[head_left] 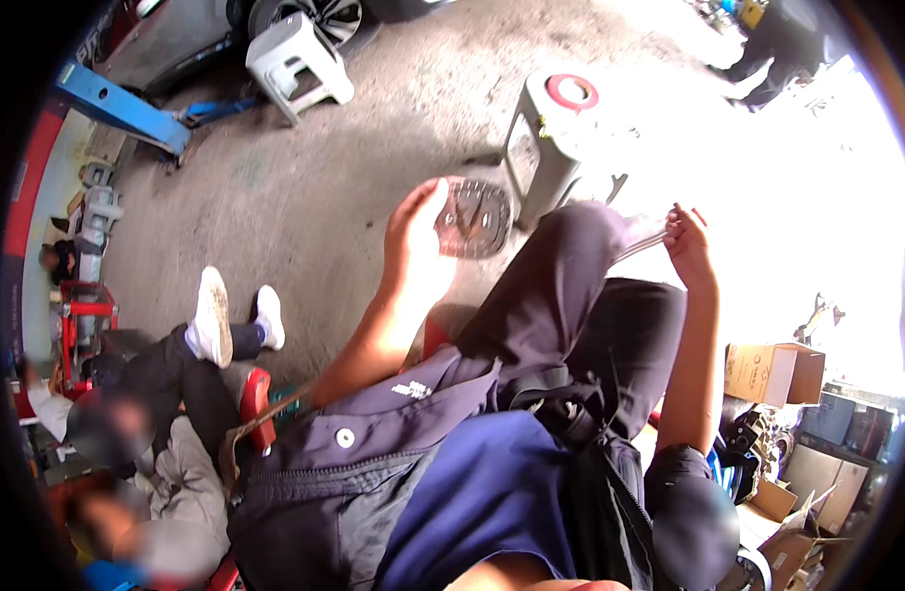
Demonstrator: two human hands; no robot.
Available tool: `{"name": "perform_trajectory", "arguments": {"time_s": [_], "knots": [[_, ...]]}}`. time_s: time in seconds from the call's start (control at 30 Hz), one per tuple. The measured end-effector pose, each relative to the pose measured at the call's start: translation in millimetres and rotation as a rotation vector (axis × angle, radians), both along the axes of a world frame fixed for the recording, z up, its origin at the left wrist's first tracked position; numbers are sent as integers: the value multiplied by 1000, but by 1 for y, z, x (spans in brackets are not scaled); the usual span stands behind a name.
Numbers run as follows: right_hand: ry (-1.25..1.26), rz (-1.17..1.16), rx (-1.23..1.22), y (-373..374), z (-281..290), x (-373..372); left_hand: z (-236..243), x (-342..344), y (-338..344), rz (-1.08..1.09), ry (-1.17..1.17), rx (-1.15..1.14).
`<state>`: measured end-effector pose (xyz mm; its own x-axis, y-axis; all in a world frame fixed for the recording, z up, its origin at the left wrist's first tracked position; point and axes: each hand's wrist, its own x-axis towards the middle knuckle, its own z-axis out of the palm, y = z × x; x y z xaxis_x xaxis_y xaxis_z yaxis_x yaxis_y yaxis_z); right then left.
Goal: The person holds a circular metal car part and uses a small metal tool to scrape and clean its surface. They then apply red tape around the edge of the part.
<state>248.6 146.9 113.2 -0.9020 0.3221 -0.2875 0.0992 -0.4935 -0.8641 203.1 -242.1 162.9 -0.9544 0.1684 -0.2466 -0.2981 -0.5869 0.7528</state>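
Observation:
My left hand is closed on the edge of a small clear plastic food container. Its inside looks dark, with some brown and reddish bits that I cannot make out. Off to the right, my right hand is closed round a pair of thin sticks that look like chopsticks. Their slim ends point left over my knee, and a reddish end sticks up above my fingers. The two hands are well apart, one on each side of my raised knees.
A grey plastic stool with a red tape roll stands just ahead. Farther back are a white stool, a blue lift arm and a car wheel. People sit at left; another stands far right. Cardboard boxes lie at right.

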Motion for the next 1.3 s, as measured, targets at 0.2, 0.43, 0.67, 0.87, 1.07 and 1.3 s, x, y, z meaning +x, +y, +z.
{"name": "perform_trajectory", "arguments": {"time_s": [0.2,0.43,0.67,0.87,1.07,1.3], "knots": [[-338,-126,306,9,-74,-83,-14,-14,21,-58,13,-85],[-344,35,2240,55,-146,-174,-65,-120,120,-63,-43,-109],[-464,1307,2035,-3,-151,-50,-119,-209,182,-65,-15,-15],[-377,630,1054,51,-82,-121,-150,-230,175,41,65,-4],[-211,-190,373,91,-157,-208,-143,-225,182,-63,-29,-33],[-248,-326,629,86,-160,-214,-145,-230,187,-10,-22,38]]}}
